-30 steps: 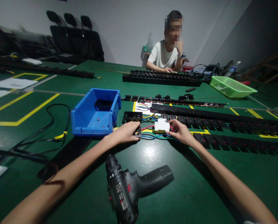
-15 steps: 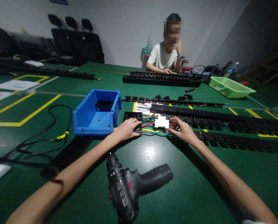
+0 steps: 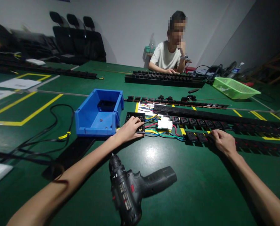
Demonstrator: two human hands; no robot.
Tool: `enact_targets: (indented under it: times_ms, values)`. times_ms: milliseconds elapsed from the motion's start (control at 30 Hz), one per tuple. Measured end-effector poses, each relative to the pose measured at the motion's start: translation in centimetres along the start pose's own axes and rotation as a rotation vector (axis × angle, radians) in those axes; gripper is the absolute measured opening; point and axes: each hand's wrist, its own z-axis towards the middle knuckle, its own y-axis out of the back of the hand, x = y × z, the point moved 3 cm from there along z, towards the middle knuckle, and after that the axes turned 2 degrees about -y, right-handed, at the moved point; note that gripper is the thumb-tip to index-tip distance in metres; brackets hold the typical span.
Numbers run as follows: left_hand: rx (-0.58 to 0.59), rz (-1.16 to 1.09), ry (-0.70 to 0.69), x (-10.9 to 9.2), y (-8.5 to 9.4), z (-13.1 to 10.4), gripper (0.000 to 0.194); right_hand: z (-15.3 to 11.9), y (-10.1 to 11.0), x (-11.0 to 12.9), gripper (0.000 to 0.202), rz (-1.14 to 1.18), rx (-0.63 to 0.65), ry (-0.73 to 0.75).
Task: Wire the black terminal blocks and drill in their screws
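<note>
My left hand (image 3: 130,129) is closed round the black terminal box (image 3: 142,117), which has coloured wires coming out of its right side. The wires run past a white breaker module (image 3: 164,123) that lies untouched between my hands. Over the nearest row of black sockets (image 3: 192,137), my right hand (image 3: 224,142) has its fingers curled onto the strip, gripping it. A second socket row (image 3: 184,121) lies just behind.
A blue bin (image 3: 95,131) with a few small parts stands left of my left hand. A black cordless drill (image 3: 128,191) lies in front. Behind are a green basket (image 3: 236,88), a long black strip (image 3: 163,80) and a seated person (image 3: 165,56).
My right hand has let go of the white module's right side and moved right onto the nearest socket row. My left hand stays on the terminal box.
</note>
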Motion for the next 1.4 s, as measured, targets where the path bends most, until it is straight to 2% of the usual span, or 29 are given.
enact_targets:
  times_ms: [233, 400, 633, 800, 967, 1233, 1400]
  values:
    - [-0.04, -0.009, -0.018, 0.5, 0.1, 0.1, 0.058, 1.9, -1.1, 0.3, 0.045, -0.013, 0.013, 0.014]
    - [-0.038, -0.009, 0.014, 0.6, 0.3, 0.5, 0.057, 3.3, -1.7, 0.6, 0.045, -0.003, -0.024, 0.01]
    - [0.051, 0.163, 0.023, -0.1, 1.1, 1.0, 0.049, 3.2, -1.8, 0.7, 0.047, 0.011, -0.057, 0.015]
    - [0.091, 0.189, 0.075, -0.7, 1.3, 0.9, 0.045, 2.4, -1.0, 1.3, 0.044, 0.032, -0.11, 0.096]
    - [0.062, 0.14, 0.1, -0.7, 0.8, 0.8, 0.047, 2.3, -0.7, 1.5, 0.041, 0.027, -0.244, 0.223]
    - [0.081, 0.159, 0.076, 0.7, 0.2, 2.1, 0.047, 4.0, -1.9, 1.9, 0.042, 0.026, -0.166, 0.237]
    - [0.089, 0.18, 0.077, 1.3, -0.1, 2.8, 0.047, 4.6, -2.3, 2.1, 0.041, 0.039, -0.174, 0.22]
